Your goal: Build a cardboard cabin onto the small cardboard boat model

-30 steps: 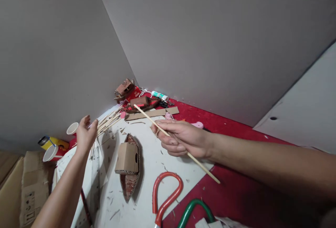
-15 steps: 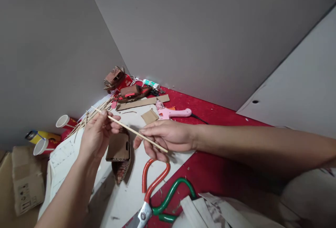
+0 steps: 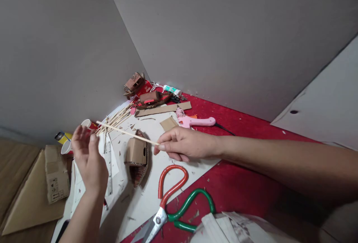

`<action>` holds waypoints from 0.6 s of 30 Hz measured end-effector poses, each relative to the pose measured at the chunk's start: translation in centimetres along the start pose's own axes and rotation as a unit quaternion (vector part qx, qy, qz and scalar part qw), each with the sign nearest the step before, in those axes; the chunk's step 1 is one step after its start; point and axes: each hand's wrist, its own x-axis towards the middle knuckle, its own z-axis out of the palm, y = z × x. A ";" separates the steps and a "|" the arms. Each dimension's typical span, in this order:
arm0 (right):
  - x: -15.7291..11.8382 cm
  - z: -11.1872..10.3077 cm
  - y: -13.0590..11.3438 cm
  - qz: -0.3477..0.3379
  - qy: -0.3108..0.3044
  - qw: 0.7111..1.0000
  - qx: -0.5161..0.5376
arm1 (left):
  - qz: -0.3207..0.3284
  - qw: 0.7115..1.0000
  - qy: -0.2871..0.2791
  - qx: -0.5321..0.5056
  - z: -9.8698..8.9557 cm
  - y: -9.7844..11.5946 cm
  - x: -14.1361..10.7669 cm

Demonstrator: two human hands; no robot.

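Observation:
A thin wooden stick [image 3: 125, 133] is pinched near its right end by my right hand [image 3: 181, 144], its other end pointing left in the air. My left hand [image 3: 89, 159] is raised with fingers apart, off the stick and holding nothing. Below the stick a small cardboard boat [image 3: 136, 155] with a box-like cabin stands on the white sheet [image 3: 156, 175]. Scissors [image 3: 160, 217] with one red and one green handle lie nearer me. More sticks [image 3: 116, 118] are piled behind, towards the wall.
A pink glue gun [image 3: 200, 121], cardboard strip [image 3: 163, 109] and two brown model boats [image 3: 134, 83] lie at the back. Paper cups [image 3: 67, 148], a yellow can [image 3: 63, 137] and a cardboard box [image 3: 57, 183] are at left. A clear ruler [image 3: 109, 172] rests by my left wrist.
My left hand has let go of the stick, moved left and opened. My right hand still holds the stick, now closer to its end. The camera view has shifted slightly.

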 end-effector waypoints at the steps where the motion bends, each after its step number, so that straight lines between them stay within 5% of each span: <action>1: -0.1 0.1 0.0 -0.004 -0.001 1.000 -0.031 | 0.129 0.987 -0.042 0.081 -0.4 0.7 -0.7; 3: -0.2 0.5 0.1 -0.023 -0.020 0.997 -0.070 | 0.323 0.890 -0.230 0.224 -0.6 2.2 -2.2; 5: -0.3 0.8 0.3 -0.039 -0.044 0.994 -0.086 | 0.384 0.794 -0.380 0.279 -0.5 3.3 -3.6; 6: -0.4 1.0 0.3 -0.039 -0.055 0.994 -0.089 | 0.389 0.776 -0.414 0.274 -0.3 3.6 -4.2; 8: -0.7 1.2 0.0 -0.026 -0.067 0.993 -0.092 | 0.356 0.793 -0.423 0.256 -0.3 3.9 -5.0; 12: -2.2 1.5 -1.3 -0.043 -0.052 0.976 -0.209 | 0.187 0.889 -0.384 0.164 -2.2 3.9 -5.6; 15: -3.7 2.2 -0.9 -0.094 -0.051 0.889 -0.445 | -0.012 0.934 -0.331 0.134 -5.0 3.5 -6.0; 18: -4.5 3.6 0.9 -0.105 -0.127 0.769 -0.618 | -0.231 0.931 -0.266 0.096 -7.1 2.7 -7.0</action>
